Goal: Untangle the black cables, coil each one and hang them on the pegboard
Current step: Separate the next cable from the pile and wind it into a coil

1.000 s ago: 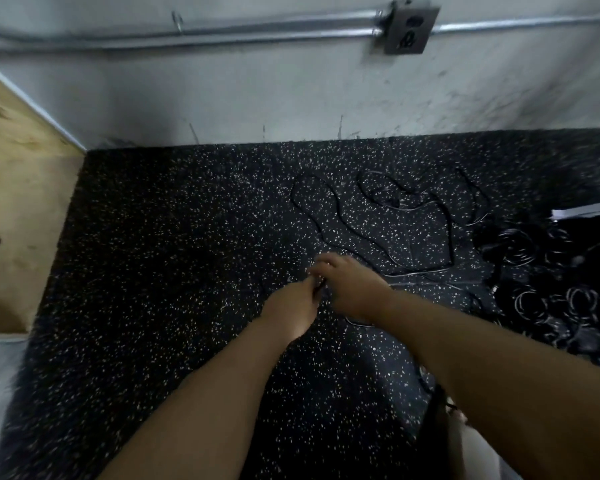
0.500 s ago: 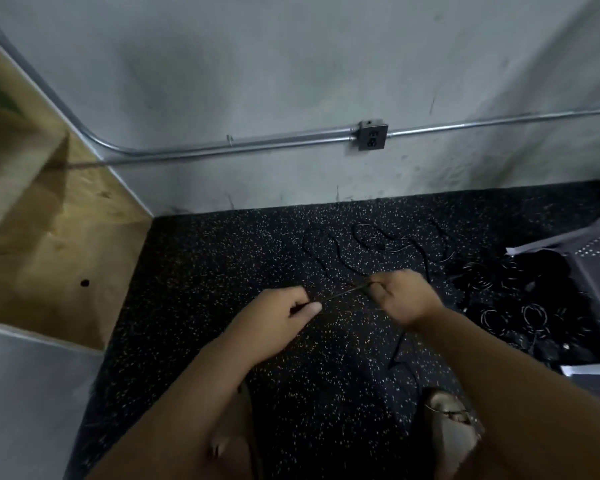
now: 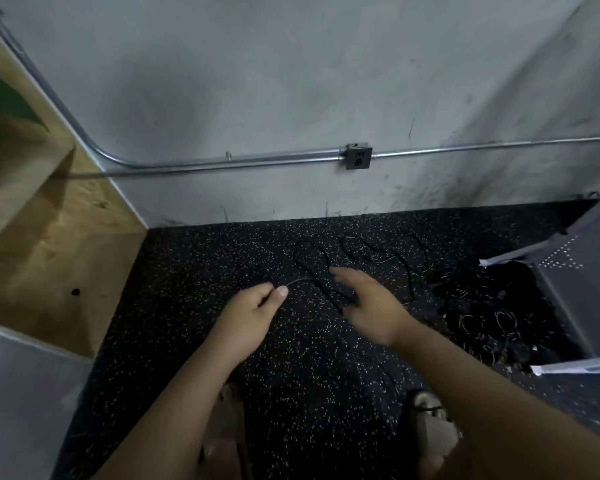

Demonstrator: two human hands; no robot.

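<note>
A thin black cable [image 3: 312, 263] snakes in loose loops across the speckled black floor mat [image 3: 194, 299]. My left hand [image 3: 253, 308] pinches one end of it between thumb and fingers. My right hand [image 3: 364, 299] hovers over the cable's loops with its fingers stretched forward and holds nothing. A tangled heap of black cables [image 3: 489, 317] lies to the right, beside the grey perforated pegboard [image 3: 575, 271], which lies tilted at the right edge.
A grey wall with a metal conduit [image 3: 243, 162] and an outlet box [image 3: 359, 157] closes off the far side. A plywood box [image 3: 49, 244] stands at the left. My two feet [image 3: 433, 424] are at the bottom of the view. White paper [image 3: 575, 368] lies under the pegboard.
My hands, together a second ago, drew apart along the cable. My right hand has since let go and reached forward over the loops. The view has tilted up.
</note>
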